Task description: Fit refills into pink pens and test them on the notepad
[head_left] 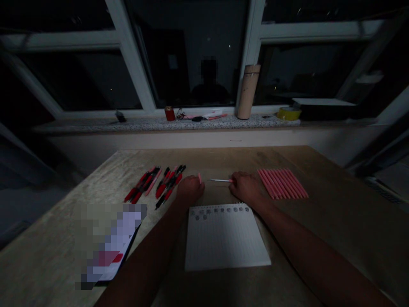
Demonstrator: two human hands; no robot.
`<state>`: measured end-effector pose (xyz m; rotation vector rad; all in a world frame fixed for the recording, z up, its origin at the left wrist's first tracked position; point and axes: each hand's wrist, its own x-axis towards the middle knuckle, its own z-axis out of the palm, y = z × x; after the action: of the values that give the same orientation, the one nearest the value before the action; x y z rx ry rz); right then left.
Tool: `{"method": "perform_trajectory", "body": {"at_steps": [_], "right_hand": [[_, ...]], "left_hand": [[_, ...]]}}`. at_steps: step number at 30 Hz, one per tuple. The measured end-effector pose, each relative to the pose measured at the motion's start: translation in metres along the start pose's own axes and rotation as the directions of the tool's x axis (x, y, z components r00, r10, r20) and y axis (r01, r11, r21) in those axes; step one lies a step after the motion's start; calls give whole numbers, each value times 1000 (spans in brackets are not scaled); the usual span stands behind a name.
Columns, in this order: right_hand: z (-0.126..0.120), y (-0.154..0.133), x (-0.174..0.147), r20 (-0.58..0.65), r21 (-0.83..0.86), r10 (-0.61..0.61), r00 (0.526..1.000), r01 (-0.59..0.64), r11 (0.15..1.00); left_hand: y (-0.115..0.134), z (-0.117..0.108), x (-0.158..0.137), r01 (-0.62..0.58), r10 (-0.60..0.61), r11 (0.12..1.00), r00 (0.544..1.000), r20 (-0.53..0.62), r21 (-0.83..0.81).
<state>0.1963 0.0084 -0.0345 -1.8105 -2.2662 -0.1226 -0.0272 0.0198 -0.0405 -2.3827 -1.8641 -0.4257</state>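
My left hand [190,189] is closed around a short pink piece [200,178], perhaps a pen cap or part of a barrel; most of it is hidden by the fingers. Opposite, my right hand [245,186] grips a slim pen part [220,180]. Its thin pale shaft points left toward my left hand, and its pink end goes into my fingers. A gap separates the two pieces. Just below both hands lies a spiral notepad [228,241] with lined paper and rows of small dark scribbles along its top.
Pink pens [283,184] lie side by side on the right. Red and black pens [169,183] form two groups on the left, with a phone [118,247] nearer me. On the windowsill [143,124] stand a tall tan cylinder [248,91], a red jar [170,114] and yellow tape [288,113].
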Motion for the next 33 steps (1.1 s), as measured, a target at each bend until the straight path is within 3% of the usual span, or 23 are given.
{"method": "perform_trajectory", "body": {"at_steps": [5, 11, 20, 30, 33], "right_hand": [[-4, -3, -1, 15, 16, -9, 1000, 9, 1000], [-7, -5, -1, 28, 30, -7, 1000, 6, 1000], [-5, -3, -1, 9, 30, 35, 999, -35, 999], [-1, -4, 0, -6, 18, 21, 1000, -21, 1000], [-2, -4, -1, -14, 24, 22, 1000, -22, 999]], "left_hand": [[0, 3, 3, -112, 99, 990, 986, -136, -90], [4, 7, 7, -196, 179, 975, 972, -149, -107], [-10, 9, 10, -137, 113, 983, 975, -189, -120], [-3, 22, 22, 43, -68, 987, 986, -155, -157], [-3, 23, 21, 48, -78, 981, 985, -154, -188]]}}
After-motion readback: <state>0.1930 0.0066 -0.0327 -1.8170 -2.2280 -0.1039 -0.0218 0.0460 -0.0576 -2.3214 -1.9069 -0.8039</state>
